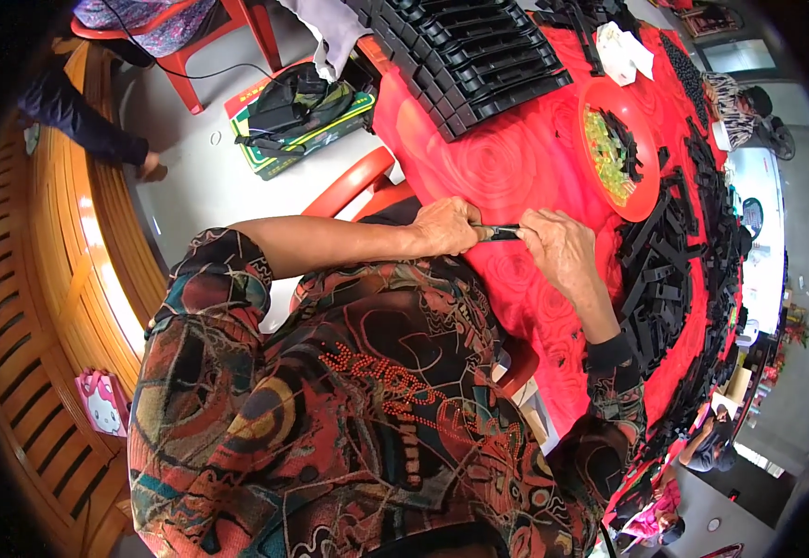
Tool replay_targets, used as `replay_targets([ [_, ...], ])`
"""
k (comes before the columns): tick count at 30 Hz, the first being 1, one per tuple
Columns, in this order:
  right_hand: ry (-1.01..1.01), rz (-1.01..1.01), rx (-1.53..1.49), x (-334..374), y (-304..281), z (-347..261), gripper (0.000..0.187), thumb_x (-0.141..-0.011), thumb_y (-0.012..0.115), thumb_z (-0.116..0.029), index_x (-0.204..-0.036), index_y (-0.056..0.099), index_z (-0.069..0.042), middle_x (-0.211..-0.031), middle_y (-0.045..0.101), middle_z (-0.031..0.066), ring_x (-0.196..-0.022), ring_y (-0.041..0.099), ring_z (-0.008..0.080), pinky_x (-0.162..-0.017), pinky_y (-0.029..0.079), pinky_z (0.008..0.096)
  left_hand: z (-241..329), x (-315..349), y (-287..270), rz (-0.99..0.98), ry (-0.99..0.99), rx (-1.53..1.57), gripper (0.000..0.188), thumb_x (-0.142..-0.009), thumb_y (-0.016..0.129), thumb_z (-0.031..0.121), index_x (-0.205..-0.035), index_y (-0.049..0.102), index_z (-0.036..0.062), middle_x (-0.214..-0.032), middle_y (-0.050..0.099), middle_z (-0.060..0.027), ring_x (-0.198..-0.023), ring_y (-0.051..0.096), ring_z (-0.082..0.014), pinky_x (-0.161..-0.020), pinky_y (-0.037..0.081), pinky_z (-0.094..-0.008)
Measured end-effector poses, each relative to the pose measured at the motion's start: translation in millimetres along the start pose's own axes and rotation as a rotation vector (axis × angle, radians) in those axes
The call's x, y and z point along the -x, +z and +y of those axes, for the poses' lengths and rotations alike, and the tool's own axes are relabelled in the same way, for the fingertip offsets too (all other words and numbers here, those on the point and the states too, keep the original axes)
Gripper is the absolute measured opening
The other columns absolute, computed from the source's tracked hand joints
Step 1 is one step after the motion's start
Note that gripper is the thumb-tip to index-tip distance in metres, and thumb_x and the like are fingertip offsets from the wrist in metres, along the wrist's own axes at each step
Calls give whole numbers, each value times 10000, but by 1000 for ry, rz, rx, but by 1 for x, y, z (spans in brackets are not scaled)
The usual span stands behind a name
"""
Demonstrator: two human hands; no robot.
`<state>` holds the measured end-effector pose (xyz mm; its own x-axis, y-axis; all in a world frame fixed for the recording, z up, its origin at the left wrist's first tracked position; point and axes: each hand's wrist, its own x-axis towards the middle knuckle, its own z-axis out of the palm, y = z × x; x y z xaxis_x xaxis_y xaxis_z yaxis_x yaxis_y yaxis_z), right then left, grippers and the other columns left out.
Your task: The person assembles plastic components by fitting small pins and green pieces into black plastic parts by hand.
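Observation:
Over the near edge of a table with a red rose-patterned cloth (493, 163), my two hands meet at a small black plastic strip (503, 233). The fingers of my left hand (446, 226) are closed on its left end, where something pale or shiny shows at the fingertips. Bent over the other end are the fingers of my right hand (561, 249), pinching it. To the right of my hands stands a red bowl (647, 191) holding small yellow-green translucent pieces (604, 153) and black strips (624, 139).
Loose black plastic strips (660, 279) cover the table's right side. Black slotted trays (465, 56) are stacked at the back, near a crumpled white tissue (623, 51). A black bag (304, 102) lies on a green box (316, 139) on the floor. Another person's arm (88, 116) reaches in at left.

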<state>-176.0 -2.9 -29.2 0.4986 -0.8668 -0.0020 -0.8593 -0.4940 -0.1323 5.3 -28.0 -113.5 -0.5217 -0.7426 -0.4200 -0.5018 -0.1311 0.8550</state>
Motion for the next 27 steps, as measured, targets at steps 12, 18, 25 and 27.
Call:
replay_targets([
  [12, 121, -129, -216, -3, -8, 2, 145, -812, 572, -177, -784, 510, -48, -665, 541, 125, -642, 565, 321, -560, 412, 400, -2, 0, 2, 3, 9, 5, 310, -810, 608, 358, -698, 644, 72, -522, 573, -27, -490, 566, -139, -521, 455, -303],
  [18, 88, -152, -182, -4, -3, 9, 120, -813, 563, -160, -804, 500, -58, -646, 540, 144, -636, 558, 351, -555, 407, 431, -3, -5, 3, -18, -5, 29, 305, -816, 604, 348, -709, 643, 65, -541, 582, -32, -500, 574, -137, -522, 459, -289],
  [25, 31, -104, -106, -2, 9, 7, 130, -816, 557, -142, -801, 464, -52, -627, 536, 165, -643, 553, 386, -533, 388, 478, 9, 0, 1, -57, -16, 84, 324, -847, 584, 311, -696, 612, 26, -573, 598, -36, -495, 574, -108, -480, 454, -263],
  [27, 40, -91, -123, 1, 5, 8, 138, -814, 559, -143, -793, 461, -48, -620, 532, 165, -639, 553, 386, -530, 385, 480, 5, -2, 1, -65, -7, 64, 321, -847, 586, 309, -696, 611, 27, -571, 597, -36, -493, 573, -108, -479, 452, -263],
])
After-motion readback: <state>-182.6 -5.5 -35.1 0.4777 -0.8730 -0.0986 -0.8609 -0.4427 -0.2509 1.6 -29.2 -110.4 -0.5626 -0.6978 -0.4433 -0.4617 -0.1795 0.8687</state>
